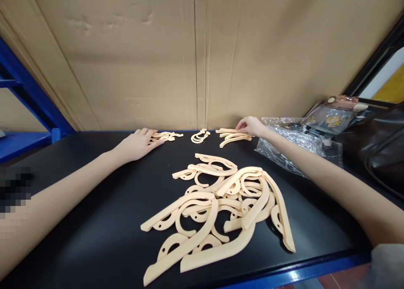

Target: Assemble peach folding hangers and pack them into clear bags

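Note:
Beige plastic folding hangers lie in a loose, overlapping pile on the black tabletop. Farther back, my left hand rests at the left end of a small cluster of beige hanger parts, fingers stretched out and thumb apart. My right hand bends its fingers down onto a stack of slim hanger arms, seemingly pinching the top one; the fingertips are partly hidden. Between the two hands lie several curved hanger hooks, touched by neither.
Crumpled clear plastic bags lie beneath and beyond my right forearm. A transparent pouch and a dark bag are at the right. Cardboard walls off the back, and a blue metal frame stands at the left.

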Tool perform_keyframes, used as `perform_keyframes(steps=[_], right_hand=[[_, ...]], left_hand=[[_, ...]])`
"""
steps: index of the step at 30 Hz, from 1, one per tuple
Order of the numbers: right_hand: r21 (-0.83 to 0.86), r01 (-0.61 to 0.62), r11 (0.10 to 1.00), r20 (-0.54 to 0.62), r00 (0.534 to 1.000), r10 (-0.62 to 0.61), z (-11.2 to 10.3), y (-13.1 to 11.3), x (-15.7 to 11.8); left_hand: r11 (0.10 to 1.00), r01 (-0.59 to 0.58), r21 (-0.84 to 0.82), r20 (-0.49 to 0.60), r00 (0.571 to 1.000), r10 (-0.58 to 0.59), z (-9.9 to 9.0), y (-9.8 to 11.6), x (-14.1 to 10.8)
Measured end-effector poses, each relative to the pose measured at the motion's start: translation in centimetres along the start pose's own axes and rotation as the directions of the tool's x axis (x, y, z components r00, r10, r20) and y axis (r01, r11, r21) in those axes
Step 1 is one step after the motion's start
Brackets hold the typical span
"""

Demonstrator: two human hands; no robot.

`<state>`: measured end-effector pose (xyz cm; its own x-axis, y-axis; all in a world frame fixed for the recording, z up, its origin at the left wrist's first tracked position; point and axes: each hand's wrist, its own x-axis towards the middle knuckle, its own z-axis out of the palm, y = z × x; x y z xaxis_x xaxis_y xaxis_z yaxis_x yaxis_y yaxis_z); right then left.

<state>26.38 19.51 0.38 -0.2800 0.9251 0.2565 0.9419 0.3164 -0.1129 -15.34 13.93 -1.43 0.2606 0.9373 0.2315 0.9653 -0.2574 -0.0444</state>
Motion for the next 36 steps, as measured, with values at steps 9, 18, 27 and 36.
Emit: perform_keyframes(steps=[9,18,27,36], right_hand=[[0.046,0.059,0.997,0.088,0.994,-0.063,-0.2,-0.3,-0.1],[-0.163,0.136,0.977,0.069,0.99,-0.126,-0.1,-0.5,-0.3],[-0.248,0.176,0.953,0.061,0.984,-0.166,0.4,-0.4,-0.4],[-0.021,0.236,0.972,0.098,0.968,-0.233,-1.2,-1.0,-0.5]], left_hand=[[1.0,-0.003,0.011,0.014,1.0,0.003,-0.2,0.2,-0.1],[1.0,-0.002,0.013,0.027,1.0,0.002,-0.3,0.4,-0.1],[1.0,0.001,0.014,0.027,1.0,-0.002,-0.2,0.3,-0.1],[0.999,-0.009,0.032,0.019,1.0,0.009,-0.1,0.2,0.0]])
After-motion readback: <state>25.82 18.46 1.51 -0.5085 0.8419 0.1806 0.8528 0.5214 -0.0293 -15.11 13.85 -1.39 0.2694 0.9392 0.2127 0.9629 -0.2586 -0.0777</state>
